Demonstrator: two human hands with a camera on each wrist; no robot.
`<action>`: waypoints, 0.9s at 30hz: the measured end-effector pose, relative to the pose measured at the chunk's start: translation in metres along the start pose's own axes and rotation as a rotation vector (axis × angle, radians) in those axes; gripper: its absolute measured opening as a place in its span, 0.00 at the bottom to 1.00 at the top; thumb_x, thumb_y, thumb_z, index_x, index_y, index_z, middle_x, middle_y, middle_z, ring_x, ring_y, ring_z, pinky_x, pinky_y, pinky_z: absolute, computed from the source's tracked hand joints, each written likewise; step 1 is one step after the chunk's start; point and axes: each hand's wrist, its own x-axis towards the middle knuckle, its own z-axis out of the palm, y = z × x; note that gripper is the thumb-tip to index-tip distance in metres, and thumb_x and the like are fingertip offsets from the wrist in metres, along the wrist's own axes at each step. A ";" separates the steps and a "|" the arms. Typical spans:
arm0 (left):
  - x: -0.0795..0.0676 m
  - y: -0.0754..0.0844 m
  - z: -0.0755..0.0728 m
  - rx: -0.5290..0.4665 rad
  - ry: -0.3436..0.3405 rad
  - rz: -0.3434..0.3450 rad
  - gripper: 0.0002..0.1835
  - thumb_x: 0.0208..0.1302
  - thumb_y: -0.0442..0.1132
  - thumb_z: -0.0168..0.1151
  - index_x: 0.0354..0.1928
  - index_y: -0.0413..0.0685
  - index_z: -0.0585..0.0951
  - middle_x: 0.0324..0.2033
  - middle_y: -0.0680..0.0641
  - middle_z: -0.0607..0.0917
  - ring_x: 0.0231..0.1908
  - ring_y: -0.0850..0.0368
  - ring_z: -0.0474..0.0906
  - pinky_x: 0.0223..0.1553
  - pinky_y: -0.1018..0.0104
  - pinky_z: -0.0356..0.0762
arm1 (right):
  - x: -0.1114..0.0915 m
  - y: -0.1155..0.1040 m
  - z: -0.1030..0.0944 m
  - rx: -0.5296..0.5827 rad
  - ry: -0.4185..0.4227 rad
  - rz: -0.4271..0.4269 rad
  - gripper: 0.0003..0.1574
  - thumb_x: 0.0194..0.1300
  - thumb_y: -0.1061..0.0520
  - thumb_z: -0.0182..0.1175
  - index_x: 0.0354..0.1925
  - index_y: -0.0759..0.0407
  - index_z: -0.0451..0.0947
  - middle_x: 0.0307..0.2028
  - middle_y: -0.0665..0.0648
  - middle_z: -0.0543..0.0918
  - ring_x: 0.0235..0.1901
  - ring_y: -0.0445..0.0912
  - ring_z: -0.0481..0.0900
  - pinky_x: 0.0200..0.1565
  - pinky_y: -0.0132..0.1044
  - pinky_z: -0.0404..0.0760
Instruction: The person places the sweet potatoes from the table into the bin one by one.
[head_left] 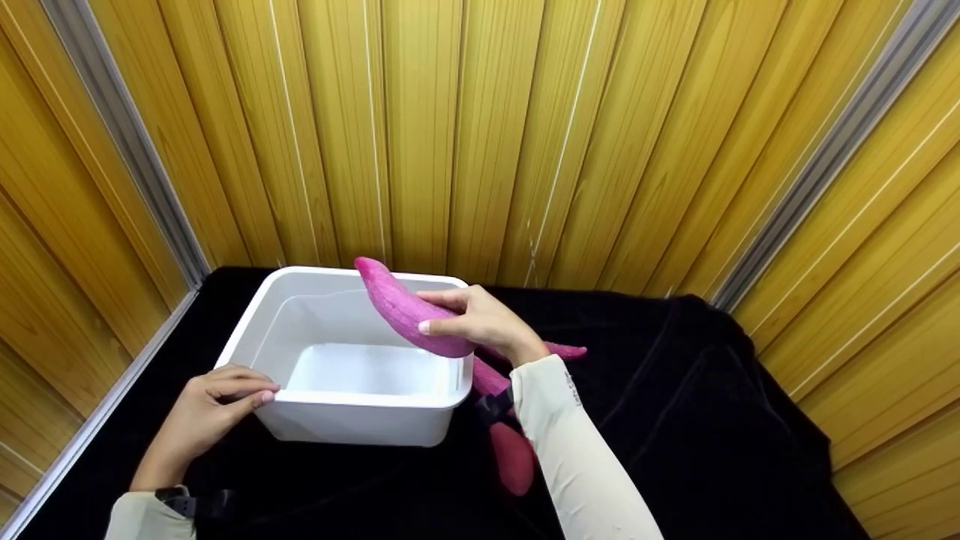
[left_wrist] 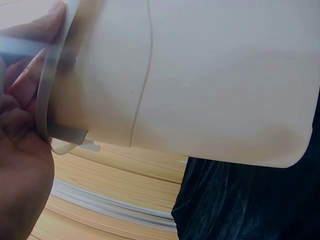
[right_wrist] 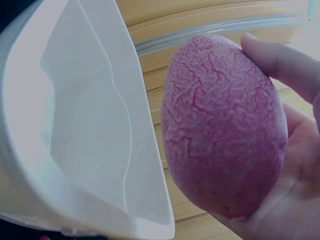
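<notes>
My right hand (head_left: 487, 319) holds a long, curved, pink-purple sweet potato (head_left: 401, 306) above the right side of a white plastic bin (head_left: 360, 399). Its narrow tip points to the back left. In the right wrist view, the thumb and fingers grip the sides of the sweet potato (right_wrist: 222, 125), and its wrinkled blunt end faces the camera. At the bin's front left corner, my left hand (head_left: 217, 405) pinches the rim between thumb and fingers. The left wrist view shows this hand at the rim, beside the bin's outer wall (left_wrist: 210, 85). The bin's visible floor is bare.
More sweet potatoes lie right of the bin, partly hidden by my right wrist: a rounded red end (head_left: 514, 459) in front and a thin tip (head_left: 566, 350) behind. Black cloth (head_left: 712, 442) covers the table. Yellow wood-patterned walls (head_left: 480, 135) stand behind and at both sides.
</notes>
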 end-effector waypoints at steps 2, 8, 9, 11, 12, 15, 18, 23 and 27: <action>0.000 0.001 0.000 -0.004 0.000 0.004 0.14 0.43 0.19 0.70 0.29 0.45 0.89 0.29 0.53 0.86 0.35 0.69 0.79 0.41 0.84 0.72 | 0.002 -0.002 0.002 0.000 -0.008 0.003 0.34 0.54 0.54 0.72 0.60 0.50 0.77 0.55 0.53 0.81 0.50 0.42 0.76 0.54 0.33 0.76; -0.001 0.003 0.001 0.001 -0.004 0.002 0.14 0.44 0.19 0.71 0.29 0.46 0.89 0.29 0.53 0.87 0.35 0.70 0.79 0.41 0.85 0.72 | 0.006 -0.004 0.008 0.004 -0.025 0.003 0.33 0.55 0.53 0.71 0.60 0.50 0.77 0.54 0.52 0.82 0.49 0.41 0.77 0.53 0.32 0.76; -0.001 0.003 0.001 0.002 -0.005 0.002 0.14 0.44 0.19 0.71 0.29 0.46 0.89 0.29 0.53 0.87 0.35 0.70 0.79 0.41 0.85 0.72 | 0.006 -0.004 0.009 0.004 -0.026 0.003 0.33 0.55 0.53 0.71 0.60 0.50 0.77 0.54 0.52 0.82 0.49 0.40 0.77 0.53 0.32 0.76; -0.001 0.003 0.000 0.004 -0.005 0.003 0.14 0.43 0.19 0.71 0.29 0.46 0.89 0.29 0.53 0.87 0.35 0.70 0.79 0.41 0.85 0.72 | 0.008 -0.005 0.010 0.003 -0.028 -0.003 0.33 0.55 0.53 0.71 0.60 0.50 0.77 0.54 0.51 0.82 0.48 0.40 0.77 0.52 0.31 0.76; -0.001 0.003 0.000 0.003 -0.005 0.004 0.14 0.43 0.19 0.71 0.29 0.46 0.89 0.29 0.53 0.87 0.35 0.70 0.79 0.41 0.85 0.72 | 0.008 -0.005 0.011 -0.001 -0.031 -0.006 0.33 0.55 0.53 0.71 0.60 0.50 0.77 0.54 0.51 0.82 0.48 0.40 0.77 0.52 0.31 0.76; -0.002 0.004 -0.001 0.002 -0.003 0.008 0.15 0.43 0.19 0.70 0.29 0.46 0.89 0.29 0.53 0.87 0.35 0.70 0.79 0.41 0.85 0.72 | 0.010 -0.006 0.013 -0.015 -0.043 -0.021 0.33 0.55 0.52 0.71 0.60 0.48 0.77 0.53 0.50 0.82 0.48 0.39 0.77 0.52 0.31 0.75; -0.002 0.004 -0.001 0.005 -0.004 0.006 0.15 0.43 0.19 0.70 0.29 0.46 0.89 0.29 0.53 0.86 0.35 0.70 0.79 0.41 0.85 0.72 | 0.011 -0.006 0.015 -0.030 -0.049 -0.029 0.32 0.55 0.51 0.70 0.59 0.47 0.77 0.53 0.50 0.83 0.47 0.39 0.77 0.51 0.30 0.75; -0.003 0.004 -0.001 0.010 -0.002 0.001 0.14 0.43 0.19 0.70 0.29 0.45 0.89 0.29 0.53 0.86 0.34 0.70 0.79 0.41 0.84 0.72 | 0.012 -0.006 0.016 -0.027 -0.061 -0.035 0.31 0.55 0.51 0.70 0.59 0.46 0.77 0.52 0.50 0.83 0.47 0.38 0.77 0.51 0.29 0.75; -0.003 0.002 0.001 0.016 0.011 0.012 0.15 0.42 0.18 0.71 0.28 0.44 0.88 0.29 0.52 0.87 0.34 0.71 0.79 0.40 0.85 0.71 | 0.013 -0.005 0.016 -0.033 -0.063 -0.029 0.31 0.55 0.51 0.70 0.59 0.46 0.78 0.52 0.50 0.83 0.46 0.38 0.77 0.49 0.28 0.75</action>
